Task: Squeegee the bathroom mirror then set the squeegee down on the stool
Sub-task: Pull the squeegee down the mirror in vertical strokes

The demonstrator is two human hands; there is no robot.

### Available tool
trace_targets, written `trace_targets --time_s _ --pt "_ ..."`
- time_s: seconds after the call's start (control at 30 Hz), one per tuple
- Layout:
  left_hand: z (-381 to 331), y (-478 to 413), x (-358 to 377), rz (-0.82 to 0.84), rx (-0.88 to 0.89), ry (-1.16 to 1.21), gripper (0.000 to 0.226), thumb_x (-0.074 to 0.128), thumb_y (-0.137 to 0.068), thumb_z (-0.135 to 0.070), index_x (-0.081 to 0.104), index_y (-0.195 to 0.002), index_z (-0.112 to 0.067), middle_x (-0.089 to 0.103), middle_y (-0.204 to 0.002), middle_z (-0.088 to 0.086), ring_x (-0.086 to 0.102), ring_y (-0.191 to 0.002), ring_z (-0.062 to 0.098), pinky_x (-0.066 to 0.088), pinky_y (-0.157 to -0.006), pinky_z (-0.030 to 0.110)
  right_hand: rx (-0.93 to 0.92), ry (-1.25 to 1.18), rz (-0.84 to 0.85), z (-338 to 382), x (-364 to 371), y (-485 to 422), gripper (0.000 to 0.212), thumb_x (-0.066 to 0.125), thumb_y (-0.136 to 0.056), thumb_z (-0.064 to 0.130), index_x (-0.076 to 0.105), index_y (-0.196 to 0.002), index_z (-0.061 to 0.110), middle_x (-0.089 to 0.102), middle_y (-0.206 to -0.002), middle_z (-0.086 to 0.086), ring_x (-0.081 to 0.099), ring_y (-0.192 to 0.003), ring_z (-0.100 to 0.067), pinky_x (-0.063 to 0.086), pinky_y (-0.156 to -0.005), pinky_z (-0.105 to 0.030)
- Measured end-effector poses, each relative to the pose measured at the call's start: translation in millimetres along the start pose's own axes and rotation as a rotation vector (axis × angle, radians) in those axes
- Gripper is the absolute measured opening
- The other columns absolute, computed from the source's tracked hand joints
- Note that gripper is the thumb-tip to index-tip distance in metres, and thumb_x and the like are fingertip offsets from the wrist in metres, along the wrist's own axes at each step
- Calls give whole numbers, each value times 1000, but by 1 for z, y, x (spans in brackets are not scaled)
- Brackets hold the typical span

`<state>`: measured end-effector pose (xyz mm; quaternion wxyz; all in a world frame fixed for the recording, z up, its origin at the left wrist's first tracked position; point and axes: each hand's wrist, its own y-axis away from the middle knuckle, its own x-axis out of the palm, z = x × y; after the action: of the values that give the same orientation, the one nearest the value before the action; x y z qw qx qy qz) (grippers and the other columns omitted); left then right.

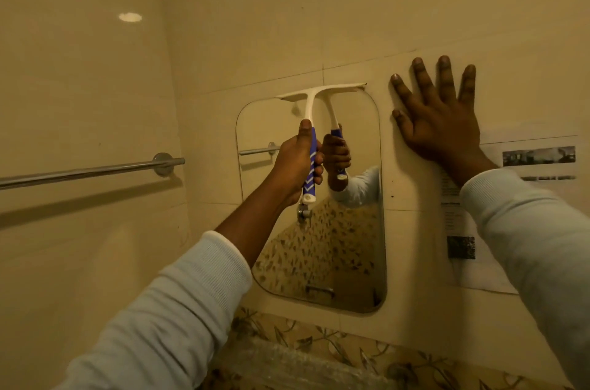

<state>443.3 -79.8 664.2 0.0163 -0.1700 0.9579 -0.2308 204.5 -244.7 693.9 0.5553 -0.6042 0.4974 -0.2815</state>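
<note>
A frameless mirror (348, 246) with rounded corners hangs on the beige tiled wall. My left hand (295, 163) grips the blue and white handle of a white squeegee (319, 92). The squeegee's blade lies across the mirror's top edge, slightly tilted, its right end up. My right hand (440, 124) is pressed flat on the wall just right of the mirror, fingers spread, holding nothing. The mirror reflects the hand, the handle and a patterned floor. No stool is in view.
A chrome towel bar (95, 170) runs along the left wall at hand height. A printed paper sheet (472, 230) is stuck to the wall right of the mirror. Floral patterned tiles (319, 345) run below the mirror.
</note>
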Motion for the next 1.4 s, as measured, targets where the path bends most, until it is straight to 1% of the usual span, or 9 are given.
trace_targets --time_s 0.07,0.17,0.27,0.53,0.7,0.97,1.13,1.27,1.4 --pt "7 -2 2 10 -14 25 55 37 -103 -61 55 -98 -10 50 -62 2 45 -47 14 42 -46 28 0 2 1 -1 0 0 71 18 -108 63 6 -172 35 0 -180 -7 -4 -164 -42 2 -126 -73" --pt "16 -5 3 -3 -47 80 55 40 -100 -65 54 -98 -12 47 -60 -2 36 -46 11 33 -42 25 1 6 -3 -2 1 0 70 19 -109 63 5 -172 35 -1 -180 -6 -4 -164 -42 3 -126 -73" --pt "20 -10 5 -22 -48 93 55 41 -98 -67 54 -97 -13 46 -59 -3 34 -46 10 30 -42 24 3 10 -7 -1 2 0 70 19 -109 63 6 -172 35 -1 -180 -7 -4 -164 -43 3 -126 -74" --pt "37 -16 8 -20 -24 131 56 39 -97 -69 55 -97 -15 44 -57 -3 31 -43 11 30 -41 23 0 20 -18 -2 5 -1 70 19 -109 63 4 -172 35 -2 -180 -6 -4 -164 -42 3 -126 -73" --pt "54 -11 5 -21 0 68 55 38 -97 -69 59 -97 -19 44 -57 -3 33 -42 10 31 -40 22 0 26 -20 -3 4 0 70 20 -109 62 5 -172 35 -2 -180 -7 -3 -164 -43 4 -126 -73" --pt "93 17 0 4 -23 1 48 38 -101 -63 58 -95 -19 46 -58 -3 34 -43 10 30 -41 23 -5 13 -34 -3 5 -1 70 19 -109 63 4 -172 36 -2 -180 -6 -1 -164 -44 6 -125 -75" --pt "114 33 -1 5 -58 4 51 38 -101 -62 56 -92 -15 46 -59 -2 35 -43 10 31 -41 22 -6 6 -37 -3 6 -1 69 18 -109 64 3 -172 36 -2 -180 -6 -1 -164 -44 4 -125 -74" --pt "131 42 -2 20 -92 14 52 40 -99 -64 55 -91 -15 48 -57 -4 36 -42 9 32 -40 22 -6 2 -32 -1 4 0 69 17 -109 64 4 -172 36 -1 -180 -7 -1 -164 -45 3 -125 -74" --pt "150 50 -5 26 -112 17 53 43 -95 -69 57 -88 -18 48 -58 -5 38 -42 9 32 -41 22 -2 -5 -21 -1 3 0 69 17 -109 64 4 -172 36 -2 -180 -7 -1 -164 -45 5 -125 -75"
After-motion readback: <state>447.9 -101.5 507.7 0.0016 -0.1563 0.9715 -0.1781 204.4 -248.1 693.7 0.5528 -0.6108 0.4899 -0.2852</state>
